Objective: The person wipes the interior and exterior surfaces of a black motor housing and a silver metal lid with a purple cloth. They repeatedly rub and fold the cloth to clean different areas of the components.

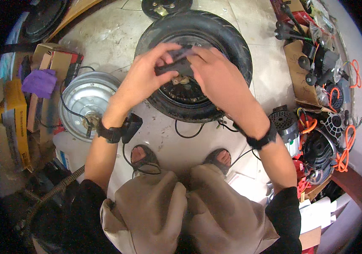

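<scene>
Above the hub of a black tyred wheel (236, 59), both my hands are on a dark, flat object (172, 65) that partly hides the wheel's middle. My left hand (147, 72) grips it from the left, with fingers over the top and thumb along the lower edge. My right hand (212, 76) has its fingers curled onto its right part; the fingertips are blurred. Beneath the object, a small metal fitting (181, 79) shows at the hub. To the left lies a silver hub motor (77, 95) with a black cable.
A black disc part (164, 5) lies behind the wheel. Cardboard boxes (13, 118) and a purple cloth (39, 82) are at left. At right are a box of parts (295, 74), motors (316, 148) and orange cables (346, 156). My sandalled feet (142, 154) are below the wheel.
</scene>
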`<state>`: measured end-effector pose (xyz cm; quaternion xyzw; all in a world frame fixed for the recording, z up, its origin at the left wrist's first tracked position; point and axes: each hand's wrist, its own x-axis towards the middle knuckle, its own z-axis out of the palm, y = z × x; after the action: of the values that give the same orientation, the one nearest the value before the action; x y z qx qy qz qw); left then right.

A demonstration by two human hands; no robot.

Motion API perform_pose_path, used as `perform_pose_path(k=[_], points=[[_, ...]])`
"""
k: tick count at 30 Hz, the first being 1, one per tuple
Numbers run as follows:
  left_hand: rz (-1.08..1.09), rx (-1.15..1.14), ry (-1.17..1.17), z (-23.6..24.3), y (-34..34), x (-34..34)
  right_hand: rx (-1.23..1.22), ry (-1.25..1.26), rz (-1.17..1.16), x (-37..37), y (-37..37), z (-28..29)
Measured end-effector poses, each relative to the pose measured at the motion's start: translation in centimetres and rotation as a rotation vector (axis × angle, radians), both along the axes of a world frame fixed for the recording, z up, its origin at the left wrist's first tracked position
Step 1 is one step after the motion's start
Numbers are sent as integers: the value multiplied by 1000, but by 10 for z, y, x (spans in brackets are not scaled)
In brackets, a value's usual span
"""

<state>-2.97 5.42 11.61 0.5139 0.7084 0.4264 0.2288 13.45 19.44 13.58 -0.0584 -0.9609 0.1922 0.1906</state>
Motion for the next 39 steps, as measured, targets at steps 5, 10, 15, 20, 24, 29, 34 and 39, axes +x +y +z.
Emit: perform_pose_path(k=[5,10,15,20,24,29,34,39], points=[[-406,152,93,65,24,35,95,-89,-249,40,-34,49],[-583,224,17,80,21,92,81,54,-479,132,-38,82],[-795,180,60,100,21,122,212,393,-516,186,-49,53],[-514,-140,62,79,46,144,54,600,-933,157,-47,-1],[-436,103,248,72,54,165,-1114,777,-846,159,-24,-26],[-426,104,244,72,65,157,-1421,791,-1128,112,-13,-5],[-509,-226,234,85,62,102,-662,745,-745,118,9,-70],[-134,-320,568,61,74,37,51,170,-617,66,32,-58]])
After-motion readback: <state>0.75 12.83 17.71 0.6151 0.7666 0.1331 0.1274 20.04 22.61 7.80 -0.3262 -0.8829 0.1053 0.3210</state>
